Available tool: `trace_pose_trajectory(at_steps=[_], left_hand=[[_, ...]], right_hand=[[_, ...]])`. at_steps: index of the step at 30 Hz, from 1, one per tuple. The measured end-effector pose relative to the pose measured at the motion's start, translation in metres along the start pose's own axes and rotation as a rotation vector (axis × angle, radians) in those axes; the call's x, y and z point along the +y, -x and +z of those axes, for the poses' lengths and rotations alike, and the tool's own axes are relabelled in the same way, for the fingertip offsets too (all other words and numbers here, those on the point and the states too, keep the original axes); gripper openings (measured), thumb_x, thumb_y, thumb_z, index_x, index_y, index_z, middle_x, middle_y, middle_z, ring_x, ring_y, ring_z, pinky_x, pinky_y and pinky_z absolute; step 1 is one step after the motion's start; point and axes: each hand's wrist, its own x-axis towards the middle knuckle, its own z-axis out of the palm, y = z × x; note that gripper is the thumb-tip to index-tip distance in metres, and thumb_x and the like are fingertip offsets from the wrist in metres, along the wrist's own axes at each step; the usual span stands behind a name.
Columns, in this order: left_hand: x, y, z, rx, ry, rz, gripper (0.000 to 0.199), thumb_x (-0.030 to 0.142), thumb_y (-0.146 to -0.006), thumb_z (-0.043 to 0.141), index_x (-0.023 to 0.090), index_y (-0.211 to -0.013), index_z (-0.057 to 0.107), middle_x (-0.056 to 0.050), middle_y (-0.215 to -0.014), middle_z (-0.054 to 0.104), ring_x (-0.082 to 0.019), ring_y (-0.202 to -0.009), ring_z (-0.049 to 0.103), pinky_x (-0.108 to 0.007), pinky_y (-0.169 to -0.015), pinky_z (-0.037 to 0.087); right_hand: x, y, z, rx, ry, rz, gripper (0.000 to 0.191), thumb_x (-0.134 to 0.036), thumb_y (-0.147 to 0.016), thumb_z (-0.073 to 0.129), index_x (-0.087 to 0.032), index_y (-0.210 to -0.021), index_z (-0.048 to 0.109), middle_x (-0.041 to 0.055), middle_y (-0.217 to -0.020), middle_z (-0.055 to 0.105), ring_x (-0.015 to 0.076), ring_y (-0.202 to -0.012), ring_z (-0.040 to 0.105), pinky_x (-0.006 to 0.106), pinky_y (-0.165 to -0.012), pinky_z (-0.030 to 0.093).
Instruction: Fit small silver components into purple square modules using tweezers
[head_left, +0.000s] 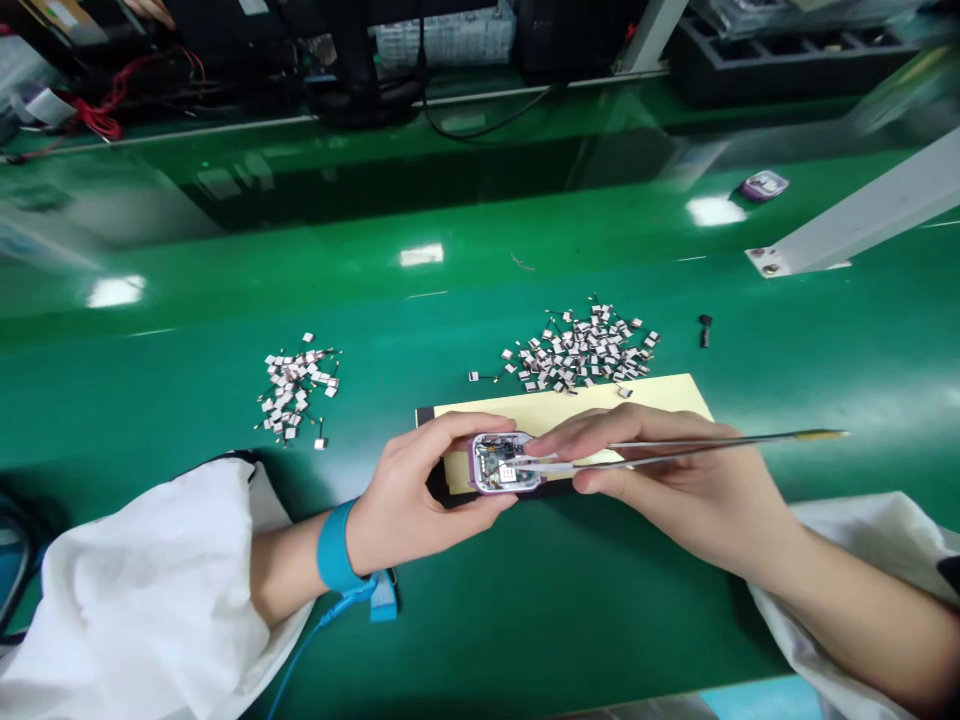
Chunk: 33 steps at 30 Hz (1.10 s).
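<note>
Between its thumb and fingers, my left hand (409, 495) grips a small purple-rimmed device (495, 465), whose open face shows a circuit board inside. My right hand (667, 480) is closed around metal tweezers (675, 450), and their tips reach into the device over the board. A fingertip of this hand is close to the device's right edge. Whether the tips pinch a part is too small to tell. Below the device lies a yellow pad (540, 405) with a dark edge. A blue wrist strap (337, 547) circles my left wrist.
Small white parts with dark leads form one pile (589, 350) behind the pad and a smaller pile (292, 390) at left. A small black piece (705, 330) lies at right. Further back are another purple device (763, 185), a white metal post (870, 210) and a black tray (787, 65).
</note>
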Motion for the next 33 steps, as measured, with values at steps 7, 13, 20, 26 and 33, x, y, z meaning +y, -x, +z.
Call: trace_pose_trajectory(at_steps=[7, 13, 20, 26, 33], left_hand=[[0.004, -0.005, -0.003, -0.046, -0.11, 0.181, 0.025, 0.009, -0.069, 0.064, 0.015, -0.093, 0.058, -0.009, -0.104, 0.059, -0.016, -0.095, 0.056, -0.025, -0.084, 0.046], [0.005, -0.004, -0.004, -0.003, -0.059, 0.174, 0.011, 0.007, -0.068, 0.064, 0.013, -0.071, 0.056, -0.011, -0.107, 0.058, -0.018, -0.093, 0.058, -0.027, -0.082, 0.048], [0.004, -0.002, -0.002, 0.055, 0.025, 0.224, 0.017, 0.008, -0.065, 0.067, 0.013, -0.07, 0.052, -0.013, -0.107, 0.058, -0.019, -0.094, 0.059, -0.027, -0.077, 0.051], [0.004, -0.001, 0.0, 0.072, 0.058, 0.21, 0.025, 0.008, -0.062, 0.071, 0.014, -0.073, 0.05, -0.013, -0.105, 0.06, -0.021, -0.095, 0.059, -0.029, -0.079, 0.051], [0.003, -0.001, 0.001, 0.082, 0.06, 0.236, 0.024, 0.007, -0.062, 0.07, 0.014, -0.072, 0.05, -0.013, -0.107, 0.059, -0.021, -0.095, 0.059, -0.029, -0.079, 0.051]], right_hand=[[-0.01, 0.004, 0.0, -0.16, 0.209, -0.354, 0.026, -0.003, -0.076, 0.057, -0.018, -0.097, 0.059, 0.0054, -0.1, 0.064, 0.0135, -0.094, 0.059, 0.022, -0.081, 0.051], [-0.01, 0.008, 0.002, -0.024, 0.101, -0.267, 0.024, -0.007, -0.075, 0.06, -0.023, -0.093, 0.058, 0.0026, -0.097, 0.064, 0.0172, -0.093, 0.06, 0.03, -0.079, 0.052], [-0.004, 0.009, 0.014, 0.13, -0.046, -0.075, 0.02, -0.008, -0.07, 0.066, -0.022, -0.08, 0.056, 0.0011, -0.089, 0.065, 0.0143, -0.083, 0.063, 0.023, -0.074, 0.055], [-0.005, 0.008, 0.016, 0.159, 0.04, -0.125, 0.024, -0.006, -0.064, 0.071, -0.021, -0.081, 0.063, 0.0002, -0.086, 0.067, 0.015, -0.081, 0.064, 0.022, -0.075, 0.055], [0.001, 0.012, 0.021, 0.185, 0.086, -0.22, 0.029, -0.003, -0.064, 0.07, -0.024, -0.084, 0.062, -0.0022, -0.09, 0.067, 0.0155, -0.083, 0.063, 0.026, -0.079, 0.054]])
